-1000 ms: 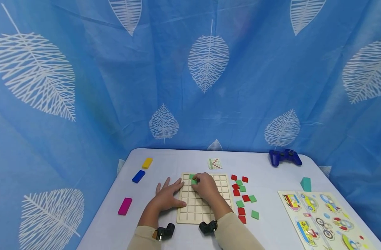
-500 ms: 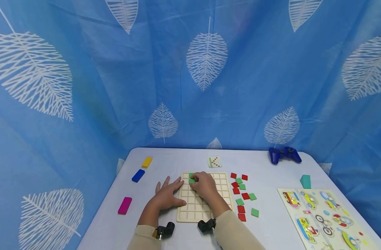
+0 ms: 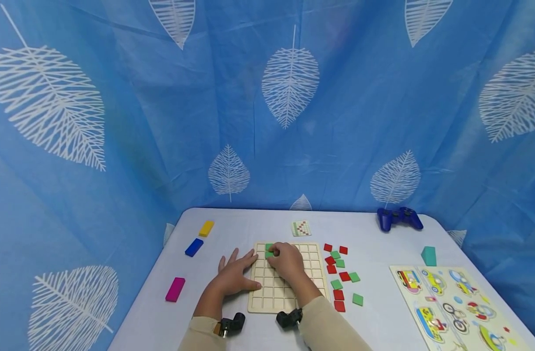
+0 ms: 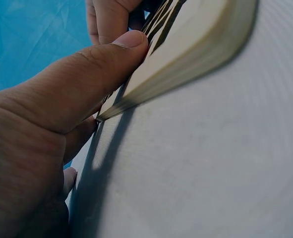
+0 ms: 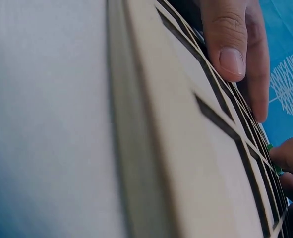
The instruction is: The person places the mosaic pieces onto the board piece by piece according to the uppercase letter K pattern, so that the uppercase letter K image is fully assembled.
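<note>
A wooden grid board (image 3: 268, 292) lies on the white table, with a green square tile (image 3: 269, 247) in its top row. Directly below that one is a second green tile (image 3: 268, 255), pinched at its right side by the thumb and curled index finger of my right hand (image 3: 289, 263). A bit of green shows by the right fingers (image 5: 289, 154) in the right wrist view. My left hand (image 3: 233, 279) rests along the board's left edge, fingers spread. Its thumb (image 4: 91, 72) lies on the board's border in the left wrist view.
Several red tiles (image 3: 339, 295) and green tiles (image 3: 357, 299) lie scattered right of the board. Behind it is a small pattern card (image 3: 301, 228). Yellow (image 3: 206, 228), blue (image 3: 194, 247) and magenta (image 3: 175, 289) blocks are left; a game controller (image 3: 399, 219), teal block (image 3: 429, 256) and picture puzzle (image 3: 458, 302) right.
The lower green tile has shifted slightly left, lining up under the upper one, and my right hand moved with it. My left hand has stayed in place.
</note>
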{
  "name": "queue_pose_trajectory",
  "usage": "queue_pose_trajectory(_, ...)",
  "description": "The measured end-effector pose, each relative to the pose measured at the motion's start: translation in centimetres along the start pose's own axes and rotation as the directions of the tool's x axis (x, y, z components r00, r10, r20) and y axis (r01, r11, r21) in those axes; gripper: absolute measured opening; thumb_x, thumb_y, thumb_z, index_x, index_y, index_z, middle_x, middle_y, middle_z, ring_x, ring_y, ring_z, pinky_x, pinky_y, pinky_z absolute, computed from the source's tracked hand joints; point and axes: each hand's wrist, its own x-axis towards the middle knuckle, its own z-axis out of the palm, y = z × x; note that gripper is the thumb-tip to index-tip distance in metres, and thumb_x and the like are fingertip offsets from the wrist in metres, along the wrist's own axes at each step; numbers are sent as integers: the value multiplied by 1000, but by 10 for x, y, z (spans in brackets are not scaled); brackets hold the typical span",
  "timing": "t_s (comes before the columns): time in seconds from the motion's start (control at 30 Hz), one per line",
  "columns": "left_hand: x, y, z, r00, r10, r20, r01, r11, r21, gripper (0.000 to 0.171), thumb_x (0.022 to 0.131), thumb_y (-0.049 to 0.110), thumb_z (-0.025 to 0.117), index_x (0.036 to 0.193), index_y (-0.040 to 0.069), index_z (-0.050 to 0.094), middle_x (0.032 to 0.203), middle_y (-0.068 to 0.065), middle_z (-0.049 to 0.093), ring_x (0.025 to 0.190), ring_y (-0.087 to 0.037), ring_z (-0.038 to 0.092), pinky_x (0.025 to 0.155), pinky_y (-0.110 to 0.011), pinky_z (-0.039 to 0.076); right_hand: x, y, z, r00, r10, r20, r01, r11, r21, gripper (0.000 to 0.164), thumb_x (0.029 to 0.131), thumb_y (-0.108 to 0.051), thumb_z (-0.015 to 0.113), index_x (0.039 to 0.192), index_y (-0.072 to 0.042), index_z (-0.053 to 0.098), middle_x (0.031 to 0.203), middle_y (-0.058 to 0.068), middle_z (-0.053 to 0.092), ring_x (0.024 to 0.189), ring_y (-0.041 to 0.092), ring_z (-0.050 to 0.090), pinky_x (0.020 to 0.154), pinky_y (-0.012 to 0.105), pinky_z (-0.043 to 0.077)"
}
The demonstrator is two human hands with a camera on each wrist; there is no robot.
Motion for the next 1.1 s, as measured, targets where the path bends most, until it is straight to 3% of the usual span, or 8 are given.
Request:
queue_pose_trajectory(0.4, 0, -1, -1, 1000, 11, 5, -11, 1000, -3, 97, 76, 55, 89, 158, 24, 49, 171, 2, 35, 162, -43, 6, 123, -72, -6, 2, -1, -1, 1000, 15, 9, -15, 1000, 19, 17, 89, -24, 83, 104, -21, 77, 87, -7, 62, 77, 14, 54, 71, 35, 47)
queue_pose_trajectory(0.7, 1, -1, 0, 1000, 20, 5, -20, 1000, -6, 95, 76, 55, 89, 158, 24, 50, 170, 3, 35, 162, -43, 7, 124, -72, -6, 2, 3, -4, 999, 6, 43, -7, 999, 39, 19, 89, -24, 83, 107, -22, 77, 89, -7, 61, 82, 15, 52, 76, 36, 46)
queue_pose_trajectory(0.97, 0, 1, -2, 1000, 3, 11, -3, 1000, -6, 96, 75, 52, 91, 157, 22, 50, 170, 1, 36, 162, -44, 8, 123, -73, -5, -5, 17, -27, 975, -66, 212, 24, 980, 196, 27, 95, -24, 77, 121, -21, 72, 105, -5, 66, 98, 16, 59, 89, 41, 53)
queue_pose_trajectory(1.1, 0, 2, -3, 1000, -8, 13, 8, 1000, -1, 97, 75, 53, 91, 157, 22, 51, 170, 1, 36, 162, -43, 8, 123, -73, -5, -11, 27, -43, 979, -51, 198, 5, 974, 225, 27, 97, -24, 75, 124, -20, 71, 108, -3, 67, 101, 17, 62, 90, 42, 56)
